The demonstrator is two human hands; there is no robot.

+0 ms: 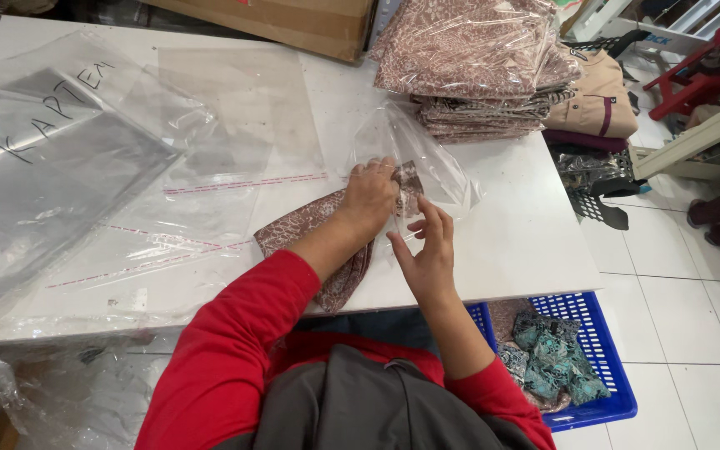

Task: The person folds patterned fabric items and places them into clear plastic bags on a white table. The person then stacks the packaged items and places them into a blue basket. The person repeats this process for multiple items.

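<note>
White table [527,242], strewn at left with loose clear sheets [85,167]; at the far edge, a stack of bagged brown fabric [477,58]. At the near edge, a folded brown patterned cloth [310,229], its front end inside a clear plastic bag [427,158]. Left hand [370,196] closed on cloth at the bag's mouth. Right hand [427,250] open, fingers spread, perhaps touching the film. Likely trouble: cloth bunching, thin film tearing under a forced push.

The person wears a bright red long-sleeved top, both sleeves pushed up toward the elbows so the forearms are bare. A dark grey garment panel covers the chest. Both hands are bare, without rings or gloves.
</note>
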